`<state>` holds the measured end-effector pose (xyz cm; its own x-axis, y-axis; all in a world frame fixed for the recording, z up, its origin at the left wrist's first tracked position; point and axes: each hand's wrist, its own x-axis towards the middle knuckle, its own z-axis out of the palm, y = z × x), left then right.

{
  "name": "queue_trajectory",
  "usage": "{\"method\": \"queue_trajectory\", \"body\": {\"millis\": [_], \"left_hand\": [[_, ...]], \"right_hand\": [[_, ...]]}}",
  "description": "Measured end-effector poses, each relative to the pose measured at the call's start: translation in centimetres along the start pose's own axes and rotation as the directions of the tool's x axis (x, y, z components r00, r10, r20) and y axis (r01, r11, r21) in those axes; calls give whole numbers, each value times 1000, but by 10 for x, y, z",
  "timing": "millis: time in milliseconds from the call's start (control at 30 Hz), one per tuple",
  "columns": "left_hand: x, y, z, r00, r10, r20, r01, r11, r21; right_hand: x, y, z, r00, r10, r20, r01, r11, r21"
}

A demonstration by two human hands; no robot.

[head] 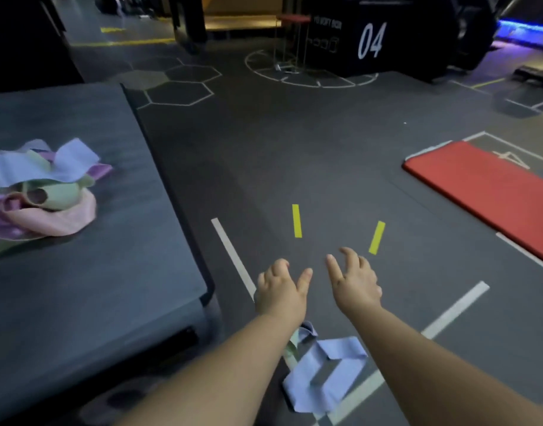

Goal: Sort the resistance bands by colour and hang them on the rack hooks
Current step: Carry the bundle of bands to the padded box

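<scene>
— While both bare arms stretch forward over the dark floor [294, 155], how do the hands stand in the head view?

— They are side by side, close but not touching. The right hand [356, 284] is palm down, its fingers spread and gently bent, the thumb apart, with nothing in it. The left hand [282, 290] has its thumb stuck out towards the right one, and its other fingers curl downward out of sight.

— Does the left one hold a band?

— I cannot tell. A pale blue band [344, 348] comes out right under the left wrist, twisted into loops between the two forearms. A strip of pale green band [291, 348] shows at its upper left edge. Whether they hang from those hidden fingers or lie on the floor, the arm conceals.

— And the other bands?

— A heap of bands [42, 192] sits on the grey table [110, 287] at the left, well apart from both hands. Pale blue lies on top and pale green in the middle with one end rolled into a tube. Purple and pink are underneath.

— What lies around the hands?

— Two short yellow tape marks [297, 221] are on the floor just beyond the hands. White lines [234, 256] run slanting on either side of the arms. A red mat [485, 192] lies flat at the right. Farther off are white hexagon outlines [178, 93] and a black box [340, 56] marked 04.
</scene>
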<state>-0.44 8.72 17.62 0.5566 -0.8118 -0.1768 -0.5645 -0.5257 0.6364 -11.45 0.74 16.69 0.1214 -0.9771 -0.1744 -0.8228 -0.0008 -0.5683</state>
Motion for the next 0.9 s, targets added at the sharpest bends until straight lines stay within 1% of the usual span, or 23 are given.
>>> {"method": "queue_trajectory", "body": {"millis": [133,333,500,700,833,900], "left_hand": [[11,-24,47,987,-119,110,111,991,75],[38,-54,98,960,-213,179,178,964,196],[56,-78,137,947,-227,225,166,951,259],[67,-104,175,939,-223,261,116,922,370],[76,-124,193,932,-264,248,150,904,401],[81,-134,199,926,-282,251,164,899,405]], "right_hand": [[8,59,23,992,111,61,-109,993,-32],[24,126,65,954,261,149,-254,965,-66],[34,160,106,917,312,248,-314,949,-36],[33,176,152,870,338,359,-372,928,28],[34,186,178,853,336,400,-381,924,37],[35,190,187,853,340,396,-378,925,20]]}}
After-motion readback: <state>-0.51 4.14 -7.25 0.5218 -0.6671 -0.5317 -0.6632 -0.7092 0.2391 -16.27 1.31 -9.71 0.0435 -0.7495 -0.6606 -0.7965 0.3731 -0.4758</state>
